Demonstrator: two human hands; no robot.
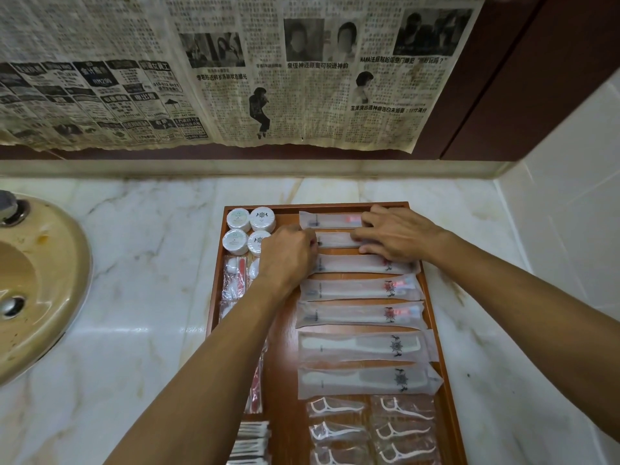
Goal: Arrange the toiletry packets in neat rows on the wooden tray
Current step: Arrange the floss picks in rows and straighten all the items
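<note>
A wooden tray [285, 350] lies on the marble counter. Down its right side runs a column of long frosted packets: toothbrush packets at the far end, comb packets [365, 347] below them, floss-pick packets [372, 427] nearest me. My left hand [290, 255] grips the left end of the second toothbrush packet [335, 239]. My right hand [396, 234] lies over the right ends of the top packets with fingers fairly straight, pressing them. Round white soap packets [250, 229] sit in the tray's far left corner. My left forearm hides much of the left column.
A beige sink basin [37, 283] sits at the left of the counter. Newspaper [235, 72] covers the wall behind. A white tiled wall [570, 209] rises at the right. Cotton-bud packets [251, 441] lie at the tray's near left.
</note>
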